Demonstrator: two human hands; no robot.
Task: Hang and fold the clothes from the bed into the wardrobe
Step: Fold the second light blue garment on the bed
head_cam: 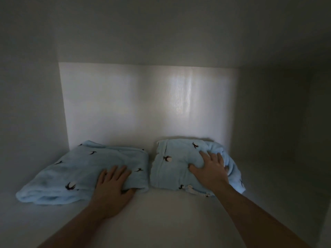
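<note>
My left hand [114, 183] lies flat on the left bundle [86, 172], thumb tucked under its near edge. My right hand [211, 169] presses spread fingers into the right bundle [179, 163], hiding its right side. Both sit low in frame on the dim shelf [170, 215].

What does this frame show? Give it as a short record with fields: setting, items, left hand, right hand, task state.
setting: inside a white wardrobe shelf, dimly lit
items: two folded light blue garments with small dark motifs, side by side, a narrow gap between them
left garment: lies flat, toward the left wall
right garment: lies near the back right corner, its right edge bunched
left hand: rests on the left garment's near right corner, thumb tucked at its front edge
right hand: presses on the right garment, fingers spread
task state: both folded pieces are on the shelf
</note>
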